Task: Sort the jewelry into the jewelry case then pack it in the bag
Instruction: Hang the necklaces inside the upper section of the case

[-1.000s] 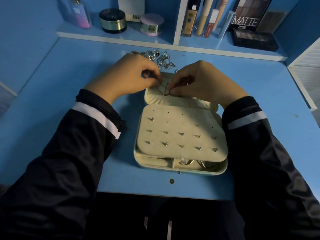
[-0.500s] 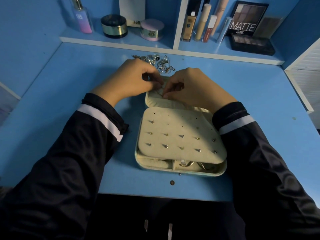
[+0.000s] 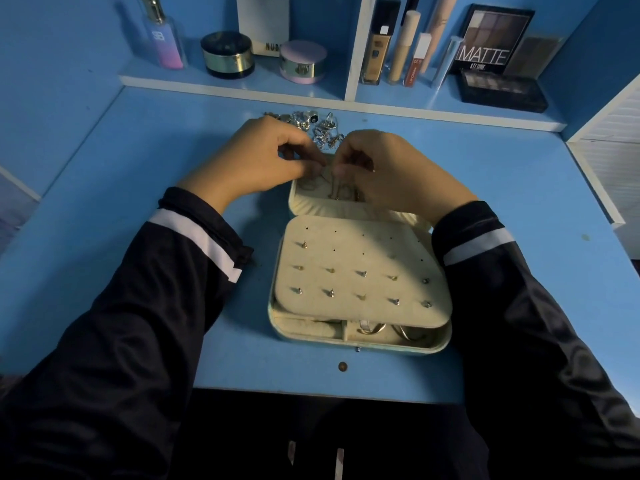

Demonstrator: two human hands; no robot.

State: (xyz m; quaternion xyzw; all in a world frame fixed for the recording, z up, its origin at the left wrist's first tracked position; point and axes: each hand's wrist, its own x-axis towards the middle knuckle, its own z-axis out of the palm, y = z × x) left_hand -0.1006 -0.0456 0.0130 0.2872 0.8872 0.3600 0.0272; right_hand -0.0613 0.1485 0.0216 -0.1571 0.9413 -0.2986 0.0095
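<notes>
While poised over the far half of the jewelry case (image 3: 311,206), left hand (image 3: 263,157): fingers curled, thumb and forefinger tips pinched on the top of a thin metal piece (image 3: 334,187).
Right hand (image 3: 391,171): fingers curled, tips pinched on the same piece, touching the left fingertips.
Thin metal piece: hanging just below both sets of fingertips, lower end down on the cream lining of the far half; exact shape too small to tell.
Jewelry case: open flat on the blue desk (image 3: 138,161), far half under the hands, near half toward the body.
Earring panel (image 3: 360,251): cream, lying over the near half; studs (image 3: 330,292) seated in the two nearest rows, one more at the left of the next row; dark holes in the far rows.
Near compartments: showing past the panel's front edge; hoops (image 3: 374,329) in the right one, a cream roll (image 3: 311,329) in the left.
Loose jewelry pile (image 3: 311,126): on the desk just beyond the fingers, between hands and shelf (image 3: 311,95), outside the case.
Shelf: along the back of the desk, carrying bottles, jars, tubes and a palette (image 3: 491,39) marked MATTE.
Sleeves: dark, one white band near each cuff.
</notes>
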